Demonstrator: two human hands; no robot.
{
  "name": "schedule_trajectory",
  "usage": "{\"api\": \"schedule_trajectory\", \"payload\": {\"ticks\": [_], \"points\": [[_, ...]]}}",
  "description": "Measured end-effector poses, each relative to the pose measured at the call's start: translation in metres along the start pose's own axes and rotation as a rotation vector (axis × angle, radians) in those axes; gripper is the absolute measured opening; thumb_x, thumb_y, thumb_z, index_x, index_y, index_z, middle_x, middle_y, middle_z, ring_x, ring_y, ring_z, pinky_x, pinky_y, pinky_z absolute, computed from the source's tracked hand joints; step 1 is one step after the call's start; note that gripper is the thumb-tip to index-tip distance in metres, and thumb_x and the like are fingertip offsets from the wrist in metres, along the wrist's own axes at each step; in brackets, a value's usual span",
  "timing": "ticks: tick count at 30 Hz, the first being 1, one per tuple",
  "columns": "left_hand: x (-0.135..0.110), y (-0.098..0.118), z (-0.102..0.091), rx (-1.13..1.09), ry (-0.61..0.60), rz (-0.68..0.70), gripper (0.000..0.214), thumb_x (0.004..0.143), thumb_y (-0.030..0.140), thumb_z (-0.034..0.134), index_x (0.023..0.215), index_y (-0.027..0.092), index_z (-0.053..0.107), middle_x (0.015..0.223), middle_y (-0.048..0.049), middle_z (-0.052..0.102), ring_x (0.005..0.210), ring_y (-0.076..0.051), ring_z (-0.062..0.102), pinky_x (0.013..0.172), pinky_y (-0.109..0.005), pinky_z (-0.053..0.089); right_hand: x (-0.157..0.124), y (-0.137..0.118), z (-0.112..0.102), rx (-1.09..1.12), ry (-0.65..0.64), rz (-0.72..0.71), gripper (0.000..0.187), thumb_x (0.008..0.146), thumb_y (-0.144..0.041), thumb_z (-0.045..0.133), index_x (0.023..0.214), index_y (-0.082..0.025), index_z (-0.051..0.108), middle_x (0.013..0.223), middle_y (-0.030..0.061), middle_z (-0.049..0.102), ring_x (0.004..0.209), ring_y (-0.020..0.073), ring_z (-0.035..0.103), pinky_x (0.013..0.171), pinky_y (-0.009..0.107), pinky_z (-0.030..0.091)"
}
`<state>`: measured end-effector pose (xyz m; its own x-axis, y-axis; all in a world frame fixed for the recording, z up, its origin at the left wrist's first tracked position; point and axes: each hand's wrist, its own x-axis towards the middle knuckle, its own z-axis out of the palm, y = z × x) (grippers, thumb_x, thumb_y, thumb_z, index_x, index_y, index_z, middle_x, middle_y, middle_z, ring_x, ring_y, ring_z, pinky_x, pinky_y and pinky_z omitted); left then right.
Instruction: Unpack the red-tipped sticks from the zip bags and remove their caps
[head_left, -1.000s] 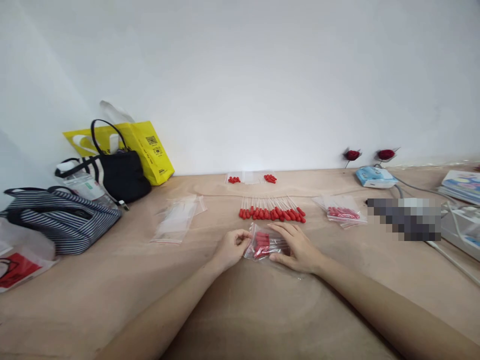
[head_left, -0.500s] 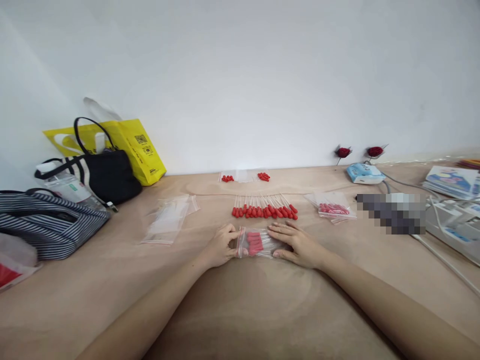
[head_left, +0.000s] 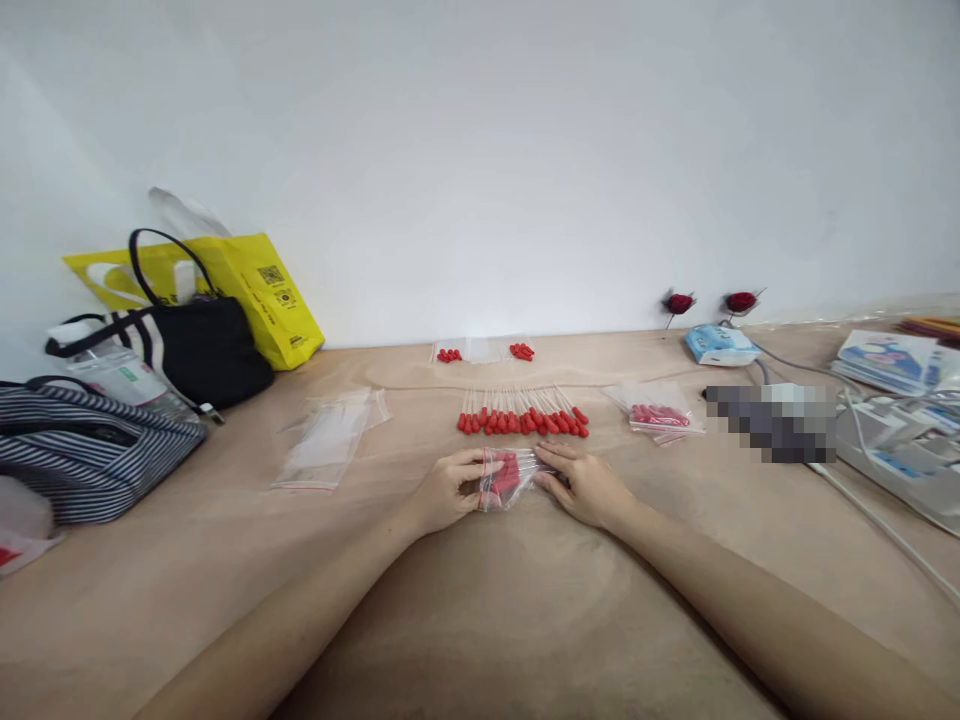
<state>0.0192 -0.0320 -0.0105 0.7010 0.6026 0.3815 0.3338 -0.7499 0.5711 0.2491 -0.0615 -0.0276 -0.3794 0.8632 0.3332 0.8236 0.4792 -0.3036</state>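
Observation:
A small clear zip bag [head_left: 517, 496] lies in front of me with several red-tipped thin sticks [head_left: 503, 474] inside, red ends to the left. My left hand [head_left: 448, 490] pinches its left end, where the red seal line shows. Closed around the right end, over the pale stems, is my right hand [head_left: 581, 483]. Just beyond both hands, a row of loose red-tipped sticks [head_left: 525, 421] lies with the red ends toward me. Flat plastic bags [head_left: 324, 445] are stacked left of my left hand. To the right rest filled bags [head_left: 660, 414] with red tips showing.
By the wall lie more bags with red tips [head_left: 523, 351]. At the left stand a striped bag [head_left: 112, 465], a black bag [head_left: 214, 350] and a yellow bag [head_left: 277, 300]. A blue wipes pack [head_left: 721, 345], cables and a power strip [head_left: 892, 440] occupy the right.
My right hand has moved left, toward my left hand, and the bag between them looks more bunched. The red-tipped sticks inside are now tilted. The whole view has shifted slightly.

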Motion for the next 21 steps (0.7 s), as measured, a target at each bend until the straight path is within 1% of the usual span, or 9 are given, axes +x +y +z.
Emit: {"api": "schedule_trajectory", "payload": {"ticks": [2,5,7,10,13,16,21], "points": [[-0.0002,-0.0015,0.0024,0.053,0.025,0.026,0.036,0.073,0.028,0.061,0.109,0.022,0.058,0.110,-0.0070,0.058,0.100,-0.018,0.054,0.088,-0.032,0.044,0.0012,-0.0014,0.0005,-0.013,0.001,0.009,0.041,0.085,-0.037,0.038,0.117,-0.015,0.051,0.119,0.0086,0.053,0.107,0.0211,0.051,0.089,0.035,0.044],[0.0000,-0.0012,0.0058,0.142,0.057,0.057,0.029,0.079,0.023,0.053,0.107,0.021,0.058,0.107,-0.0063,0.058,0.099,-0.016,0.054,0.088,-0.030,0.044,0.0020,-0.0013,0.0011,-0.021,0.005,0.011,0.040,0.085,-0.037,0.037,0.116,-0.017,0.053,0.118,0.0077,0.054,0.106,0.0209,0.052,0.089,0.035,0.044],[0.0010,0.0004,0.0071,0.193,0.057,0.084,0.025,0.080,0.018,0.048,0.102,0.019,0.059,0.104,-0.0068,0.058,0.097,-0.015,0.054,0.086,-0.029,0.045,0.0017,-0.0004,0.0013,-0.019,0.010,0.002,0.039,0.085,-0.038,0.038,0.116,-0.019,0.053,0.118,0.0073,0.054,0.106,0.0208,0.052,0.089,0.035,0.044],[0.0038,0.0033,0.0083,0.259,0.030,0.108,0.022,0.080,0.017,0.046,0.097,0.017,0.059,0.098,-0.0074,0.057,0.094,-0.015,0.054,0.084,-0.028,0.045,0.0006,0.0009,0.0012,-0.008,0.008,-0.021,0.041,0.084,-0.038,0.040,0.117,-0.018,0.052,0.119,0.0080,0.053,0.106,0.0211,0.052,0.089,0.035,0.044],[0.0066,0.0051,0.0095,0.333,-0.001,0.070,0.020,0.079,0.014,0.043,0.094,0.015,0.056,0.096,-0.0079,0.056,0.090,-0.016,0.054,0.083,-0.029,0.045,-0.0009,0.0017,0.0010,-0.002,0.004,-0.030,0.043,0.083,-0.039,0.042,0.119,-0.017,0.050,0.120,0.0090,0.052,0.108,0.0217,0.051,0.090,0.035,0.043],[0.0073,0.0058,0.0101,0.379,-0.017,-0.003,0.019,0.078,0.010,0.039,0.091,0.014,0.053,0.094,-0.0084,0.054,0.087,-0.017,0.053,0.081,-0.030,0.046,-0.0023,0.0023,0.0010,0.005,0.010,-0.030,0.043,0.082,-0.039,0.043,0.119,-0.019,0.049,0.120,0.0084,0.053,0.108,0.0218,0.051,0.090,0.036,0.043],[-0.0013,0.0040,0.0025,0.349,-0.008,-0.049,0.019,0.082,0.013,0.035,0.094,0.015,0.049,0.099,-0.0084,0.052,0.090,-0.016,0.052,0.082,-0.029,0.044,-0.0036,0.0050,0.0018,0.040,0.009,-0.027,0.042,0.082,-0.039,0.043,0.120,-0.020,0.049,0.121,0.0084,0.051,0.109,0.0222,0.050,0.090,0.037,0.043]]}}
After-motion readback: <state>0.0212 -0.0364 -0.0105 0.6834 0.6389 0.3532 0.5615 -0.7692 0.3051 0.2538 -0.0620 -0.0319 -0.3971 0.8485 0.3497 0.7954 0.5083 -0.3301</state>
